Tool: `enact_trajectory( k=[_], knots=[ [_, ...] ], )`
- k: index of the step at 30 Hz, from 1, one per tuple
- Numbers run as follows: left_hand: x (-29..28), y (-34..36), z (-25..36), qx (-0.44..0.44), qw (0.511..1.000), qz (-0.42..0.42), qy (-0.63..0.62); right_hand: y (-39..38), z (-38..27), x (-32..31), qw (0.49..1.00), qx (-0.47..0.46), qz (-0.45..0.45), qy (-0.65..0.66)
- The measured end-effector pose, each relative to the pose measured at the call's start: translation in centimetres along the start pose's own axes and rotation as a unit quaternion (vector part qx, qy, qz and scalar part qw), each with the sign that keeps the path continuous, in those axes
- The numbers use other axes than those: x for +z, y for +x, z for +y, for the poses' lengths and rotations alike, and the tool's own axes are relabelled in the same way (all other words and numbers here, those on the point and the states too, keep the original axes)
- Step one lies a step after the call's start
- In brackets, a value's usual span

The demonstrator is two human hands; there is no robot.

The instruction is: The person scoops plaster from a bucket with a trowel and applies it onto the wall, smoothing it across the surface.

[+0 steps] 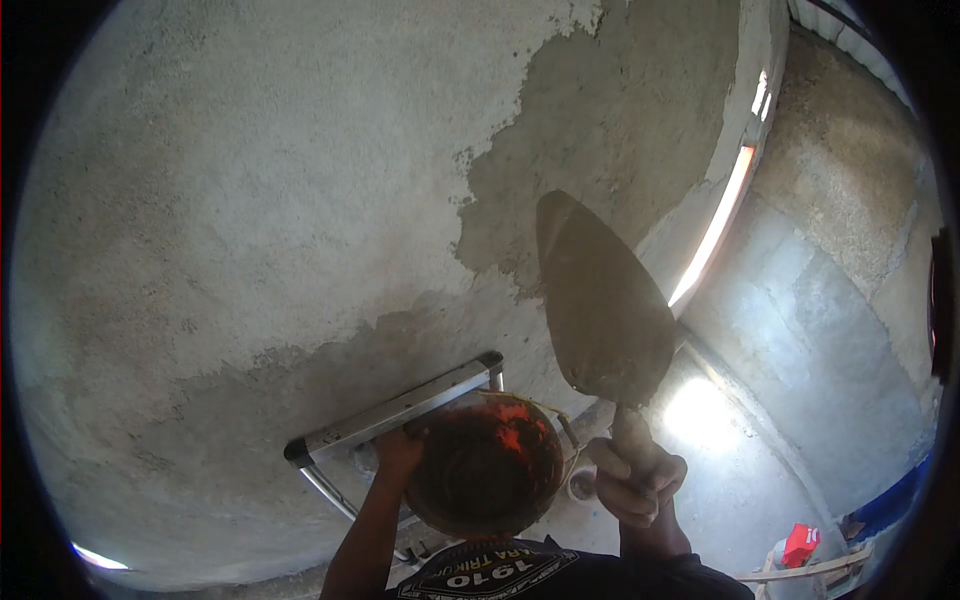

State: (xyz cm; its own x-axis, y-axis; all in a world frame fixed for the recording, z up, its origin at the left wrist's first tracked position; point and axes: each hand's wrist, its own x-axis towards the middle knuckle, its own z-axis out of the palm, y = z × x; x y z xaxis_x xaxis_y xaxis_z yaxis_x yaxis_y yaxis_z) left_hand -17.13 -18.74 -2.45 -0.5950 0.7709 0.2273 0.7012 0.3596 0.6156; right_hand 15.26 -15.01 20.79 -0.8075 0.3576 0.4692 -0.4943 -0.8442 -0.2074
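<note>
A pointed masonry trowel [605, 310] stands blade up in front of the wall, its flat grey blade coated with mortar. Closed around its handle is my right hand [637, 478], fingers wrapped. My left hand [400, 452] grips the left rim of a round bucket [553, 440] held close to my body. Red-orange patches show on the bucket's inner wall, and its inside is dark and mortar-smeared. A thin wire handle [578, 445] hangs at the bucket's right side. Part of my left fingers is hidden at the rim.
Just beyond the bucket is a metal ladder top [395, 410] with black end caps. The plastered wall [300, 180] fills the left and middle, with a darker damp-looking patch [610, 110]. A bright narrow gap [715, 225] runs at right. A red package [800, 545] sits low right near wooden pieces [815, 570].
</note>
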Motion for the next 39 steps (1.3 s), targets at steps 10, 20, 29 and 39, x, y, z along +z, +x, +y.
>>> enact_trajectory(
  k=[10, 20, 29, 39],
  knots=[
    [0.8, 0.1, -0.7, 0.035, 0.998, 0.046, 0.034, 8.1, -2.5, 0.0, 0.645, -0.217, 0.161, -0.715],
    [0.0, 0.2, -0.1, -0.017, 1.000, 0.007, 0.018, 18.1, -9.1, -0.2, 0.442, -0.349, 0.155, -0.811],
    [-0.9, 0.2, 1.2, -0.048, 0.998, -0.029, 0.007, 20.8, -11.5, -0.3, 0.309, -0.381, 0.134, -0.861],
    [-0.7, 0.0, 0.6, -0.010, 1.000, 0.006, -0.028, 16.3, -11.0, -1.3, 0.311, -0.330, 0.110, -0.885]
  ],
)
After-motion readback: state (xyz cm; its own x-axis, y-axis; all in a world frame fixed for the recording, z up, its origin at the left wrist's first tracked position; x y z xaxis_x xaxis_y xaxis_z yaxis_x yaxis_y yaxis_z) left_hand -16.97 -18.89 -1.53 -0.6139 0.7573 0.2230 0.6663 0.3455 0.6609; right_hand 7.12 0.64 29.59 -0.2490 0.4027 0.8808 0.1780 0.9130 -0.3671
